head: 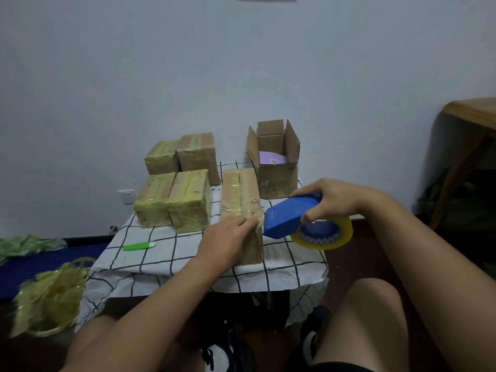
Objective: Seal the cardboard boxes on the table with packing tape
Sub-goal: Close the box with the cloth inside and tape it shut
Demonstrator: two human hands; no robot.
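Note:
A closed cardboard box with tape along its top stands in the middle of the checked tablecloth. My left hand lies with straight fingers on the box's near top edge, pressing the tape end down. My right hand grips a blue tape dispenser with a yellowish tape roll, held just right of that edge. Several taped boxes stand at the back left. An open box with a purple item inside stands at the back right.
A green utility knife lies on the cloth at the left. A basket of crumpled used tape sits on the floor at the left. A wooden table stands at the right. My knees are below the table's front edge.

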